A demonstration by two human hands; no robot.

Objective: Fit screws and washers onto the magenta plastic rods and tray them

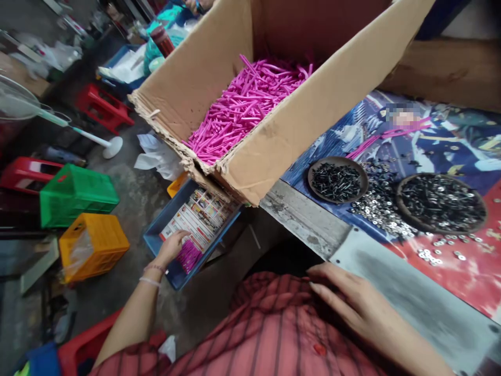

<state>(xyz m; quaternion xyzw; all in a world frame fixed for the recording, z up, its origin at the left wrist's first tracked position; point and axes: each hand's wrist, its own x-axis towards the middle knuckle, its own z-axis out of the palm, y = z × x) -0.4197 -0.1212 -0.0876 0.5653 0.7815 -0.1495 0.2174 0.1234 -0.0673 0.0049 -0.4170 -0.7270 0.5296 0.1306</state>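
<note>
Well, L hand (172,247) nr pink pcs (190,257), grip unclear.

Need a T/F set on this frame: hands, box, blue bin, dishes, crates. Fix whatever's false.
1. The left hand is at the blue bin. True.
2. The cardboard box holds green sticks. False: the sticks are pink.
3. Both round dishes hold small dark pieces. True.
4. The right hand grips a dish. False: it is beside the striped shirt, apart from both dishes.
5. The yellow crate is beside the green crate. True.
</note>
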